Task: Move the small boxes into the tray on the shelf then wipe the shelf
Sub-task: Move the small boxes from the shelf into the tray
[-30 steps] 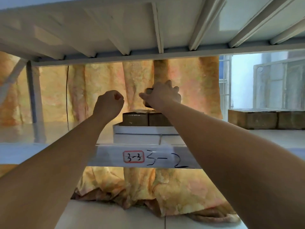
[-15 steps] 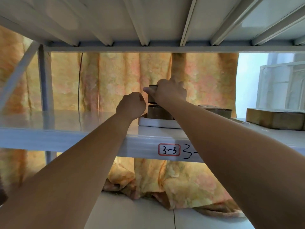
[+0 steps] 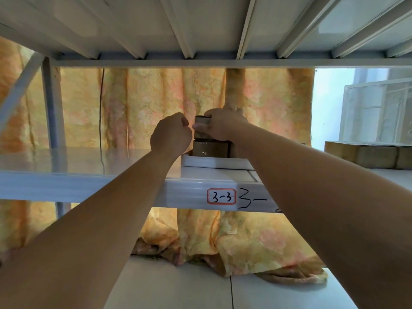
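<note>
The small box (image 3: 201, 128) sits stacked on another box (image 3: 210, 148) in the white tray (image 3: 214, 162) on the shelf (image 3: 89, 172), clamped in the right hand (image 3: 220, 127). The left hand (image 3: 170, 137), at its 9 o'clock, is fisted (contents unseen). More boxes (image 3: 367, 156) lie at 3 o'clock; a yellow curtain (image 3: 156, 103) hangs behind.

Your right hand (image 3: 219, 124) covers most of the upper small box (image 3: 200, 121), so you cannot tell whether it rests on the box below (image 3: 209, 148). Your right forearm hides the tray (image 3: 211, 162) toward the shelf's right end. The boxes near the right edge (image 3: 367, 156) are cut off by the frame.
</note>
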`<state>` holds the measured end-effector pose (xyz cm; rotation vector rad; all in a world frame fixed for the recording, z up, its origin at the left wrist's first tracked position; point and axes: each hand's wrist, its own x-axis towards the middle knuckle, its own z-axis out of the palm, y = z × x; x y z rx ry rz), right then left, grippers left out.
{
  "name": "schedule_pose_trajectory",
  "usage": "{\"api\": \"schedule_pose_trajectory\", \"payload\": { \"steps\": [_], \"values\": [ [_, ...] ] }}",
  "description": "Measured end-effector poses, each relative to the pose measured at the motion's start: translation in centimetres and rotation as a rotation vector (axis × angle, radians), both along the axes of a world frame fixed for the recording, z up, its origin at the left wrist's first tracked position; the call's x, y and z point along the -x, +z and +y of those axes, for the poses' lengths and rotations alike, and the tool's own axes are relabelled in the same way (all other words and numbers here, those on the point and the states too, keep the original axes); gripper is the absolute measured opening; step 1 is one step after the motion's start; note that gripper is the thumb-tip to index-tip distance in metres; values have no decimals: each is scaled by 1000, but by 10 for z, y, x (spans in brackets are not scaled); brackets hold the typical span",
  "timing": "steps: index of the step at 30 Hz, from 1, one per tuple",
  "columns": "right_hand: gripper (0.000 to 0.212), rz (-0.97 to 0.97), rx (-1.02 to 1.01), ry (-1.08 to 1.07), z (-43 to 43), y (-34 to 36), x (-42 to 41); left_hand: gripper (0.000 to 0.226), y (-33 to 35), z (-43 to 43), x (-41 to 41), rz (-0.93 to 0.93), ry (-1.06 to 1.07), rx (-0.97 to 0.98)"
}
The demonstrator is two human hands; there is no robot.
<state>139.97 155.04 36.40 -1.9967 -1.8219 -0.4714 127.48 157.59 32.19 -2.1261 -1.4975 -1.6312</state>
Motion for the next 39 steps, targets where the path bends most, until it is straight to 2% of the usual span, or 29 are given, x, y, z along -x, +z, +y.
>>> {"api": "schedule_pose_trajectory", "payload": {
  "steps": [2, 6, 8, 13, 16, 21, 25, 29, 35, 39],
  "values": [
    [76, 60, -23, 25, -4, 1, -6, 30, 4, -5, -3, -6, 24, -93],
    [64, 236, -348, 87, -19, 0, -22, 32, 17, -23, -14, -74, 80, -288],
    [56, 266, -419, 81, -26, 1, -40, 32, 25, -37, -29, -79, 63, -367],
    [44, 265, -535, -20, -51, 4, -109, 29, 40, -70, -97, 149, -47, -517],
    [41, 233, -504, -100, -70, 4, -162, 31, 43, -90, -152, 293, -95, -533],
    [40, 237, -400, -254, -108, 5, -261, 32, 36, -116, -253, 423, -154, -378],
    [42, 241, -232, -382, -127, -4, -340, 30, 32, -121, -326, 424, -283, -56],
    [47, 247, -55, -356, -132, -15, -396, 28, 27, -125, -381, 449, -434, 185],
    [57, 256, 81, -231, -130, -22, -425, 42, 18, -111, -416, 711, -382, 308],
    [64, 196, 107, -224, -122, -22, -429, 42, 19, -96, -418, 713, -332, 330]
  ]
}}
